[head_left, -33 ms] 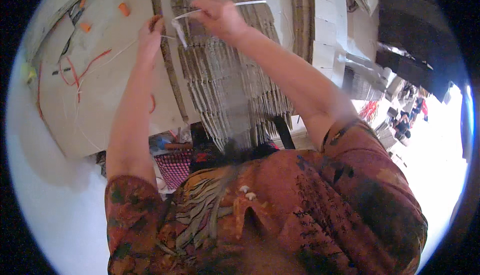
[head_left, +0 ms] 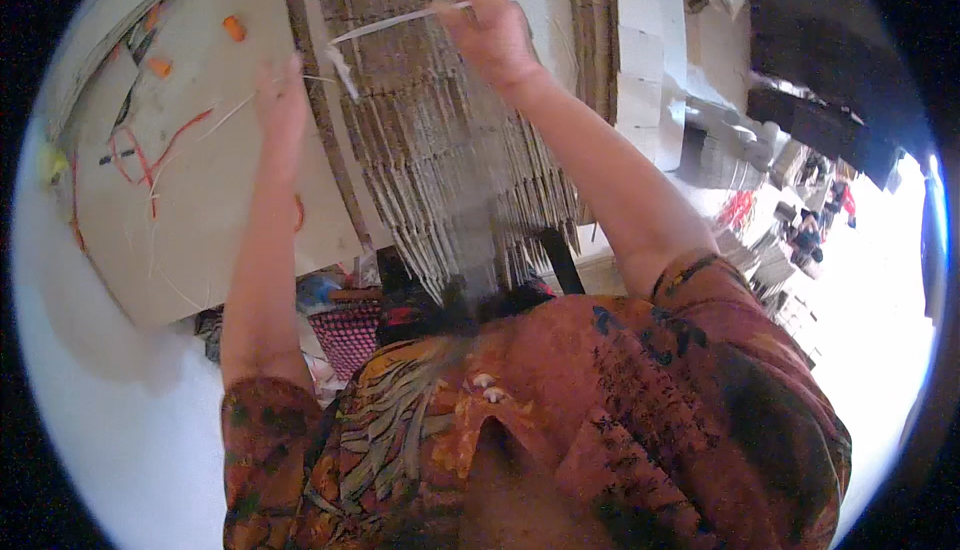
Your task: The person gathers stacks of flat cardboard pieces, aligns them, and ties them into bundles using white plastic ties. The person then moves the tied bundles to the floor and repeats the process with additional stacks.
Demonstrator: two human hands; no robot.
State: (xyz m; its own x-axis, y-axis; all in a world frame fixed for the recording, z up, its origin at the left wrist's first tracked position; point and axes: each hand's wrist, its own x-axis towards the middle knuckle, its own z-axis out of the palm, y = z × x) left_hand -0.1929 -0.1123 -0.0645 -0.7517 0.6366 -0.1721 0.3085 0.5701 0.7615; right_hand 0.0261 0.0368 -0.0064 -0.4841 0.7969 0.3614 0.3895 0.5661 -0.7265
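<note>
In the head view, the right hand (head_left: 490, 35) is gripping the white strip (head_left: 395, 23) between its fingers, over the bundle of folded cardboard (head_left: 400, 90). The bundle is lying in front of the person, and the strip is spanning its far part, with a short tail (head_left: 345, 72) slanting down at the left end. The left hand (head_left: 280, 100) is hovering well apart from the right, just left of the bundle, over the pale board (head_left: 220, 210); it is blurring, so whether it is pinching the thin strand (head_left: 228, 117) beside it, one cannot tell. The step in hand seems to be binding the bundle; the next move is probably calling for even tension on the strip and a left hand steadying its tail
</note>
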